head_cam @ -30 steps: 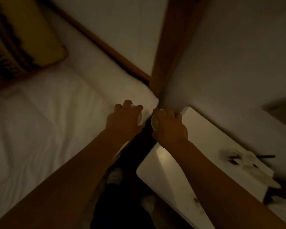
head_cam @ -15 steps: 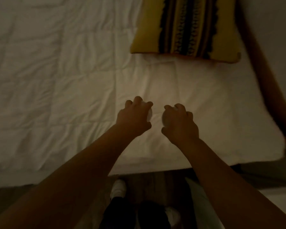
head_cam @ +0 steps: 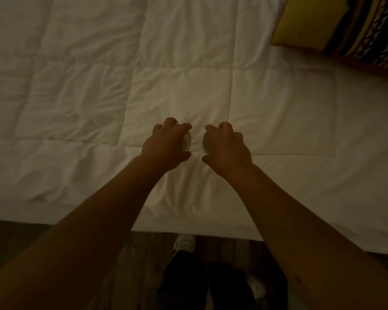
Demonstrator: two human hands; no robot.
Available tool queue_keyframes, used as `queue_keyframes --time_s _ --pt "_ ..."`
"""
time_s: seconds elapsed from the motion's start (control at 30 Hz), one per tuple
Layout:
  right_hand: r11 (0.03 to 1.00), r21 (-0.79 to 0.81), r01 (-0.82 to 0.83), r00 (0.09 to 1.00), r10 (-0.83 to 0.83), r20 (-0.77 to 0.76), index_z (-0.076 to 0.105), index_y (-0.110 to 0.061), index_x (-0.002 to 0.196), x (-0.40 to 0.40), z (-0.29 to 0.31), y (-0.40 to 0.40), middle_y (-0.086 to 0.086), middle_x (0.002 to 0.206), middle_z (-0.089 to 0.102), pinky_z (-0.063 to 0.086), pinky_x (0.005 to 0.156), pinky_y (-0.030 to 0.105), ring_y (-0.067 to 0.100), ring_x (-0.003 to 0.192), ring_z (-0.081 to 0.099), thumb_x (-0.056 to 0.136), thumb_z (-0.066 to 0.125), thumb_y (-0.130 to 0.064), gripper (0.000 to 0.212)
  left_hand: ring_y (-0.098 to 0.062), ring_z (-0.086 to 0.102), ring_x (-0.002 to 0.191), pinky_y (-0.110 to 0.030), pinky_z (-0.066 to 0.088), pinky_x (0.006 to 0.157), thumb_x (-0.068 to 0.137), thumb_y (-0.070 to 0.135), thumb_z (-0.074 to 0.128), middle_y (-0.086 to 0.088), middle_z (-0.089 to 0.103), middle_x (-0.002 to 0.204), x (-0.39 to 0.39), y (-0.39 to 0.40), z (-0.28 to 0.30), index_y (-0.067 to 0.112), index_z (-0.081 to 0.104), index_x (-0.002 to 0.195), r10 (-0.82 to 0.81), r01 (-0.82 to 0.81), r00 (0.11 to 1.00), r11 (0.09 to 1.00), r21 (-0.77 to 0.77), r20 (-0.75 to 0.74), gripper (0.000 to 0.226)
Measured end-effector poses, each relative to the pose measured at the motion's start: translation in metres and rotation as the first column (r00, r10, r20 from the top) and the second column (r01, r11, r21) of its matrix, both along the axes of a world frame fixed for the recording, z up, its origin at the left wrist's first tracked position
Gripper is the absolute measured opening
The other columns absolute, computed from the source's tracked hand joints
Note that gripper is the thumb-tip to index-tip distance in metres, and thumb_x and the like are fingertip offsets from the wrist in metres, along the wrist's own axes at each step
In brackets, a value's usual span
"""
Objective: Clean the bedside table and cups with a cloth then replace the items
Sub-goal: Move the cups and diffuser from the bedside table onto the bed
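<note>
Both my hands reach out over the white bed in dim light. My left hand grips a small pale cup from above, its fingers curled over the rim. My right hand grips a second small cup the same way; only a shadowed sliver of that cup shows. The two cups are side by side, a short gap apart, low over the quilted cover. Whether they touch the cover I cannot tell. The bedside table and any cloth are out of view.
A white quilted bed cover fills most of the view. A yellow cushion with dark patterned stripes lies at the upper right. The bed's near edge runs across below my arms, with wooden floor and my shoes beneath.
My view swung from the bedside table's corner to the bed. Both hands carried the cups left over the cover; the cushion now sits further right in view.
</note>
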State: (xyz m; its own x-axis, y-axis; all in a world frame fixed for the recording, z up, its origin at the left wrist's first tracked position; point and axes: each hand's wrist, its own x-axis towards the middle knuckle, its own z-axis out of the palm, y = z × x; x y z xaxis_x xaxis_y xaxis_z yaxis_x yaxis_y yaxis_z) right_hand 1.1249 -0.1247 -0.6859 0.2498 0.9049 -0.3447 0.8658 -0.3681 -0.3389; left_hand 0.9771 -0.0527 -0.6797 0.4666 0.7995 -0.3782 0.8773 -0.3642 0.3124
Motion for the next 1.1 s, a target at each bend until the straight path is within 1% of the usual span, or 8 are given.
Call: queue_keyframes --time_s 0.07,0.2,0.33,0.57,0.63,0.7,0.8,1.1 --pt "0.998 -0.058 -0.007 1.0 0.007 -0.007 0.036 -0.028 0.134 -0.002 -0.009 0.004 0.006 0.136 0.036 0.046 0.08 0.042 0.036 0.115 0.043 0.071 0.081 -0.037 0.077 -0.033 0.041 0.123 -0.051 0.048 0.09 0.069 0.036 0.082 -0.004 0.039 0.14 -0.003 0.002 -0.012 0.035 0.039 0.137 -0.01 0.011 1.0 1.0 -0.026 0.025 0.08" --pt "0.99 -0.139 -0.037 0.999 0.034 -0.023 0.035 -0.026 0.139 0.003 -0.013 0.013 0.007 0.14 0.036 0.042 0.094 0.044 0.039 0.118 0.044 0.071 0.081 -0.039 0.083 -0.034 0.041 0.122 -0.052 0.047 0.092 0.069 0.037 0.082 -0.005 0.039 0.14 -0.001 0.005 -0.025 0.034 0.039 0.138 -0.04 0.041 0.999 0.999 -0.033 0.023 0.081" --pt "0.987 -0.152 -0.045 0.998 0.038 -0.049 0.036 -0.026 0.139 0.003 -0.012 0.02 0.006 0.14 0.037 0.043 0.092 0.041 0.037 0.116 0.046 0.069 0.082 -0.039 0.084 -0.034 0.041 0.121 -0.052 0.048 0.089 0.069 0.038 0.081 -0.005 0.038 0.139 0.002 0.009 -0.028 0.034 0.039 0.137 -0.043 0.044 0.999 0.998 -0.047 0.018 0.08" --pt "0.994 -0.097 -0.052 0.998 0.055 0.027 0.029 -0.031 0.14 0.003 -0.01 0.008 0.003 0.142 0.034 0.046 0.085 0.045 0.035 0.119 0.045 0.071 0.079 -0.046 0.086 -0.034 0.032 0.13 -0.055 0.045 0.091 0.068 0.044 0.08 -0.005 0.029 0.148 -0.002 -0.003 -0.021 0.04 0.034 0.138 -0.036 0.035 0.999 0.999 0.004 0.023 0.084" --pt "0.994 -0.097 -0.045 0.999 0.045 -0.002 0.02 -0.034 0.144 0.004 -0.011 0.003 0.003 0.15 0.026 0.043 0.092 0.052 0.04 0.13 0.034 0.071 0.078 -0.049 0.094 -0.036 0.024 0.136 -0.059 0.041 0.096 0.069 0.048 0.079 -0.006 0.021 0.154 -0.002 -0.005 -0.017 0.041 0.029 0.141 -0.032 0.032 0.999 0.999 -0.005 0.01 0.088" --pt "0.993 -0.113 -0.025 0.997 0.017 -0.074 0.003 -0.038 0.148 0.006 -0.01 -0.004 0.002 0.159 0.006 0.033 0.104 0.058 0.042 0.142 0.012 0.071 0.076 -0.052 0.107 -0.038 0.014 0.142 -0.063 0.033 0.102 0.07 0.056 0.074 -0.008 0.012 0.158 0.001 -0.007 -0.01 0.041 0.024 0.144 -0.036 0.037 0.999 0.999 0.006 -0.02 0.091" --pt "0.995 -0.091 0.035 0.994 -0.044 -0.1 -0.013 -0.042 0.147 0.013 -0.008 -0.018 -0.003 0.16 -0.013 0.031 0.105 0.059 0.04 0.145 0.0 0.071 0.074 -0.058 0.116 -0.036 0.01 0.145 -0.064 0.025 0.108 0.076 0.064 0.062 -0.01 0.01 0.16 0.01 -0.013 0.001 0.039 0.022 0.146 -0.07 0.072 0.997 0.991 0.115 -0.026 0.084" --pt "0.972 -0.017 0.232 0.972 -0.233 -0.037 -0.003 -0.035 0.15 0.066 0.011 -0.091 0.003 0.161 -0.009 0.038 0.103 0.054 0.032 0.145 0.01 0.078 0.067 -0.058 0.103 -0.034 0.018 0.144 -0.056 0.028 0.11 0.083 0.059 0.054 -0.011 0.021 0.157 0.095 -0.058 0.032 0.032 0.027 0.146 -0.327 0.316 0.945 0.932 0.18 0.034 0.075"
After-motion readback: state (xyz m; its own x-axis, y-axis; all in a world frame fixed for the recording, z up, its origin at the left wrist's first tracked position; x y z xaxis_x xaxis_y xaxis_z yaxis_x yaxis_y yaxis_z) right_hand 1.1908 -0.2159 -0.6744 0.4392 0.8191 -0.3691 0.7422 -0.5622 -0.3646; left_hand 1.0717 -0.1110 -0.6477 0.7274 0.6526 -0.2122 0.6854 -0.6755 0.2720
